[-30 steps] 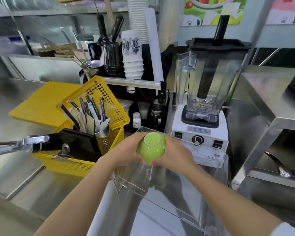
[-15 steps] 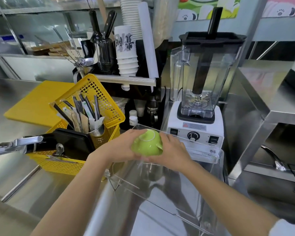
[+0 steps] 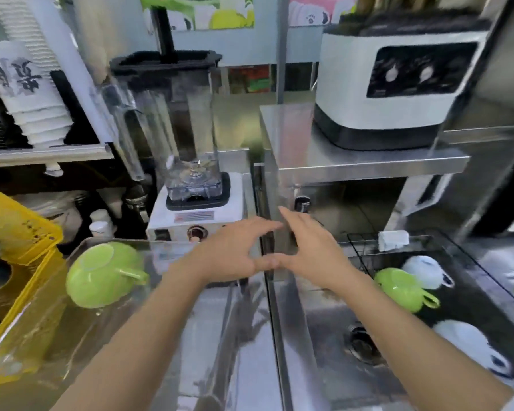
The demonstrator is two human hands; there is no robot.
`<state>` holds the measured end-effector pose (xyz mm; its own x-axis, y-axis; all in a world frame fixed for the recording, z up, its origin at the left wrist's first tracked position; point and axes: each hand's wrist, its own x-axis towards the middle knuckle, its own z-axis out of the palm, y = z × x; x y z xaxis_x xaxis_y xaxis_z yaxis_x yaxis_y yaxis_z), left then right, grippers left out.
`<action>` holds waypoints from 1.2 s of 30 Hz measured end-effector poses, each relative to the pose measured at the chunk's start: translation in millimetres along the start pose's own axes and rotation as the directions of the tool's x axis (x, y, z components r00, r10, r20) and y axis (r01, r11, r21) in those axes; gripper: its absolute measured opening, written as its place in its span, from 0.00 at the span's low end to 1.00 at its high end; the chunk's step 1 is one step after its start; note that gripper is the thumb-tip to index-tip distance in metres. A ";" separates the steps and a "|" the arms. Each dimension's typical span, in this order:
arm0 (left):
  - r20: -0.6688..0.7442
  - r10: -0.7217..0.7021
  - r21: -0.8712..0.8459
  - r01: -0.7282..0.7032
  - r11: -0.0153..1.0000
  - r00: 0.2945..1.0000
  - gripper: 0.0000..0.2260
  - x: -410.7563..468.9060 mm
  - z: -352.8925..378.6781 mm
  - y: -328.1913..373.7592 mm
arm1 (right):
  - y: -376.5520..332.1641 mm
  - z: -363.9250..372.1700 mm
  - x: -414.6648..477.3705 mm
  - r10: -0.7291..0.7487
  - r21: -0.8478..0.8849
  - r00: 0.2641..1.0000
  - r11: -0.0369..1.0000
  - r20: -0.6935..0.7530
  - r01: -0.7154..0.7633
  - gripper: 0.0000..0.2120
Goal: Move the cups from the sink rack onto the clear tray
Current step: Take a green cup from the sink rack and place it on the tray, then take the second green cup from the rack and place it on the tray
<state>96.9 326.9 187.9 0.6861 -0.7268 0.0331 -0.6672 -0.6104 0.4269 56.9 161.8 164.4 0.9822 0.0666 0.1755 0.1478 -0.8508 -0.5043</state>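
Now a green cup (image 3: 103,275) sits upside down at the far left corner of the clear tray (image 3: 72,345). Both hands are empty with fingers spread, left hand (image 3: 232,256) and right hand (image 3: 312,253) touching at the thumbs. Another green cup (image 3: 401,287) and two white cups (image 3: 426,271) lie on the sink rack (image 3: 362,247).

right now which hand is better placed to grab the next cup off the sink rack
Right. The right hand is empty and nearer the green cup lying upside down on the sink rack. The left hand, also empty, sits further toward the clear tray.
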 end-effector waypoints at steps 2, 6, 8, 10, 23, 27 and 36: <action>0.037 0.090 0.015 -0.090 0.996 0.995 0.28 32.3 21.0 23.8 | 36.9 -13.8 -13.9 0.066 0.011 0.997 0.998 -0.036 -0.066 0.42; 0.115 0.182 -0.019 -0.181 0.983 0.977 0.31 91.2 73.2 63.7 | 111.1 -38.1 -45.7 0.216 0.004 0.975 0.976 -0.058 -0.216 0.43; 0.123 0.218 -0.017 -0.218 0.976 0.968 0.32 115.9 100.9 80.8 | 146.8 -47.0 -61.4 0.286 0.006 0.957 0.958 -0.056 -0.286 0.43; 0.132 0.210 -0.008 -0.211 0.977 0.969 0.34 137.0 127.8 94.6 | 180.9 -50.9 -75.9 0.340 0.006 0.938 0.940 -0.058 -0.341 0.42; 0.252 -0.051 0.268 -0.019 0.963 0.966 0.43 218.4 283.4 125.2 | 315.0 -6.6 -113.7 0.519 -0.131 0.832 0.855 0.197 -0.502 0.46; 0.289 -0.140 0.355 0.030 0.934 0.947 0.47 231.6 293.3 125.8 | 325.0 3.9 -102.4 0.512 -0.228 0.828 0.855 0.226 -0.466 0.39; 0.275 -0.077 0.334 -0.020 0.942 0.958 0.48 234.5 287.0 126.1 | 328.3 -1.4 -94.9 0.557 -0.240 0.811 0.824 0.178 -0.514 0.34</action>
<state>90.4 -10.9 -9.8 0.6292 -0.7359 -0.2501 -0.7393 -0.6660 0.0996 12.0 -124.6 -16.6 0.8996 -0.3273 -0.2891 -0.4103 -0.8601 -0.3031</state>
